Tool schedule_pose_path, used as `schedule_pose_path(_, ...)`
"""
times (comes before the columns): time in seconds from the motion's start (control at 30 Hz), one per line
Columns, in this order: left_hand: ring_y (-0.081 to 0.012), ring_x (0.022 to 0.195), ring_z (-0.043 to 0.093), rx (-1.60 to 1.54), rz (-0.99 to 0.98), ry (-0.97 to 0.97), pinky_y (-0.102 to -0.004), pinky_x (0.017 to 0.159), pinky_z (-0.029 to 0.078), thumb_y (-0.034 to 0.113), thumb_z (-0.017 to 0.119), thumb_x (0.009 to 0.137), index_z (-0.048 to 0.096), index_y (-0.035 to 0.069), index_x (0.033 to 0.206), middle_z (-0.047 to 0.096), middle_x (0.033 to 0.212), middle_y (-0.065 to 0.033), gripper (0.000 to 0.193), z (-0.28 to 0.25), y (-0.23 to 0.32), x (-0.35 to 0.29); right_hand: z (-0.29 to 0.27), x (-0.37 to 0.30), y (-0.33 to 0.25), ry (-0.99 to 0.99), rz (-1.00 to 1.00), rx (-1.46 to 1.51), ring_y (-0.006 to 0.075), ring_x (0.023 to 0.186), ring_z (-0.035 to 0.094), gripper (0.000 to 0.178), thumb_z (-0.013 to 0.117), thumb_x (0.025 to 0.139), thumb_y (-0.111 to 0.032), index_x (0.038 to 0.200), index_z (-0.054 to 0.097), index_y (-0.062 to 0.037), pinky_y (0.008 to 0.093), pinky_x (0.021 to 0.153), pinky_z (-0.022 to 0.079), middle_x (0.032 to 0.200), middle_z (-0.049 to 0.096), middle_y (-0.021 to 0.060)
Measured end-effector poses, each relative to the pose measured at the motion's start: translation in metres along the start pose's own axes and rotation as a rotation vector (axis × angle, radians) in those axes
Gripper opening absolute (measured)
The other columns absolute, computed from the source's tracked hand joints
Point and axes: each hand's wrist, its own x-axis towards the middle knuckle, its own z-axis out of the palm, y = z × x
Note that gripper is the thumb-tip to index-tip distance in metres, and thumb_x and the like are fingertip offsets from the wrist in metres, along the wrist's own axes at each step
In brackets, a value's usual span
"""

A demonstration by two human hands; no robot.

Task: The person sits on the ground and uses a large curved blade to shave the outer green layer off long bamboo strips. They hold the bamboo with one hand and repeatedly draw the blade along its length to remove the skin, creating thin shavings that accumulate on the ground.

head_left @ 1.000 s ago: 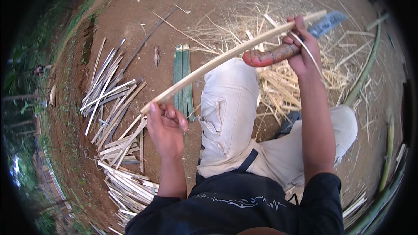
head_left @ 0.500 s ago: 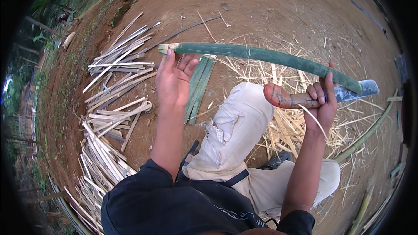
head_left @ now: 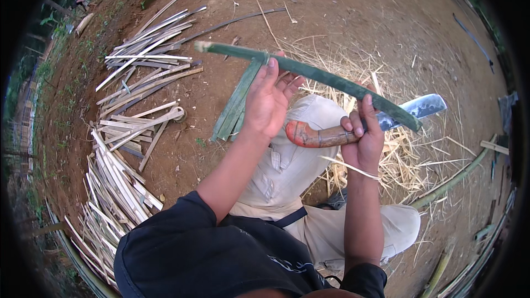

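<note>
A long green bamboo strip [head_left: 326, 76] stretches across in front of me, its left end higher than its right. My left hand [head_left: 269, 96] pinches it left of its middle, thumb on the near face, the other fingers partly behind. Toward the strip's right end my right hand [head_left: 361, 135] grips both the strip and a machete. The machete's wooden handle [head_left: 320, 135], reddish at its butt, points left, while its grey blade [head_left: 422, 106] reaches right, partly behind the strip. A thin pale sliver [head_left: 353, 170] lies across my right wrist. Several green bamboo slats [head_left: 237, 107] rest on the ground beyond my left forearm.
Split bamboo sticks [head_left: 124, 187] lie in piles along the left. Pale shavings [head_left: 395, 160] cover the ground beyond my right knee. A green bamboo pole [head_left: 455, 179] lies at the right, and a blue strip [head_left: 472, 38] farther off. My bent knee [head_left: 317, 113] is below the bamboo strip.
My left hand has slid from the bamboo strip's left end toward its middle. My right hand, with machete and strip, has shifted left and slightly down in view. The strip tilts more.
</note>
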Motion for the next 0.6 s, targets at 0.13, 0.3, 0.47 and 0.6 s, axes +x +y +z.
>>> schedule_pose_path(0.13, -0.0244, 0.097, 0.062, 0.022, 0.145, -0.055, -0.0418, 0.095, 0.05, 0.029, 0.052, 0.098, 0.053, 0.005, 0.11, 0.061, 0.098, -0.0078, 0.027, -0.005, 0.035, 0.018, -0.008, -0.004, 0.004, -0.063, 0.076, -0.187, 0.0019, 0.047, 0.037, 0.047, 0.059, 0.094, -0.012, 0.135, 0.04, -0.0001, 0.0211, 0.05, 0.041, 0.128, 0.056, 0.0189)
schedule_pose_path(0.3, -0.0228, 0.08, 0.062, 0.091, 0.445, -0.007, -0.0402, 0.076, 0.055, 0.026, 0.046, 0.101, 0.048, 0.004, 0.109, 0.057, 0.086, -0.008, 0.024, -0.008, 0.109, 0.039, -0.032, 0.01, -0.008, -0.184, 0.012, -0.051, -0.0017, 0.044, 0.034, 0.063, 0.054, 0.095, -0.045, 0.137, 0.039, -0.0003, 0.0167, 0.043, 0.038, 0.131, 0.053, 0.0227)
schedule_pose_path(0.47, -0.0116, 0.06, 0.049, 0.317, 0.409, -0.075, -0.0264, 0.054, 0.042, 0.026, 0.047, 0.101, 0.05, 0.004, 0.113, 0.048, 0.076, -0.002, 0.025, 0.017, 0.117, 0.023, -0.026, 0.012, -0.028, 0.039, -0.043, -0.325, 0.0007, 0.041, 0.036, 0.046, 0.059, 0.095, -0.03, 0.125, 0.05, 0.0035, 0.0174, 0.04, 0.037, 0.092, 0.064, 0.0123)
schedule_pose_path(0.6, -0.0057, 0.049, 0.042, 0.557, 0.246, -0.121, -0.0189, 0.041, 0.032, 0.024, 0.044, 0.102, 0.05, 0.001, 0.115, 0.05, 0.077, -0.0031, 0.027, 0.044, 0.084, -0.018, 0.011, -0.003, -0.024, 0.047, -0.023, -0.481, 0.0032, 0.039, 0.04, 0.037, 0.065, 0.092, -0.024, 0.112, 0.059, 0.0067, 0.0209, 0.039, 0.038, 0.068, 0.053, 0.0004)
